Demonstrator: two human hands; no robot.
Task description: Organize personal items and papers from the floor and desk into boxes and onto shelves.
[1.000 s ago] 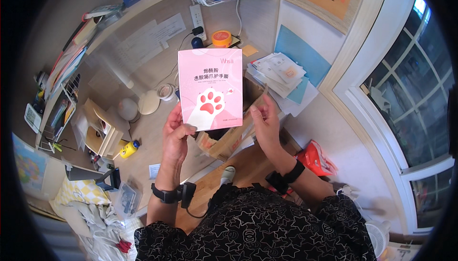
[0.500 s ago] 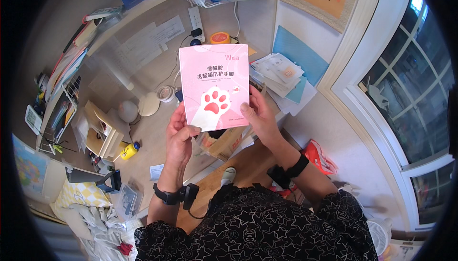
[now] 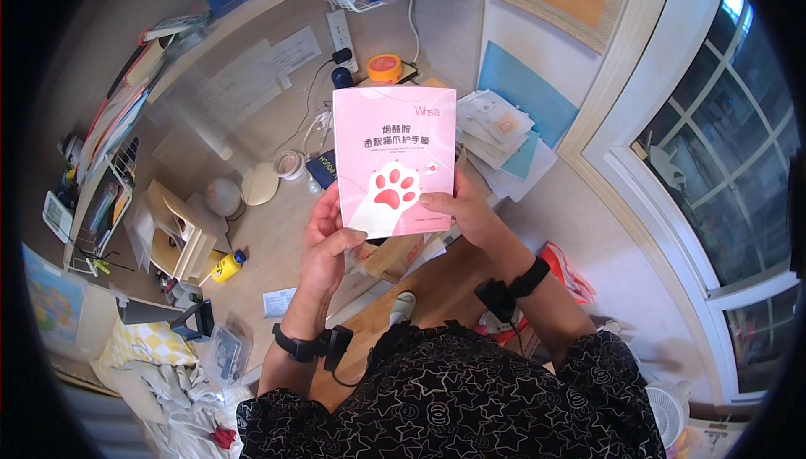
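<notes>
A pale surface [image 3: 273, 249] curves around the person, edged by a shelf [image 3: 231, 31] at the far left and a wall with a window [image 3: 714, 165] on the right. The pack [image 3: 395, 140], pink and flat, is held up at the middle of the view, its front face toward the person and its sides nearly upright. The left hand [image 3: 323, 241] is clamped on its lower left corner, thumb in front; the right hand [image 3: 470, 207] is clamped on its lower right side, thumb on the face, with most of its fingers hidden behind. Below the pack's bottom edge, a carton [image 3: 390, 262] shows at the surface's front edge, partly covered by the pack and hands. In this view the pack's top edge ends just under an orange tub [image 3: 384, 69]; its left edge overlaps a dark pouch [image 3: 322, 169], and papers [image 3: 495, 127] lie near its right edge, leaving little room there. The widest stretch of surface runs left of the left hand, as far as a yellow bottle [image 3: 227, 266]. In front of the surface's edge, floor [image 3: 365, 337] shows between the forearms.
</notes>
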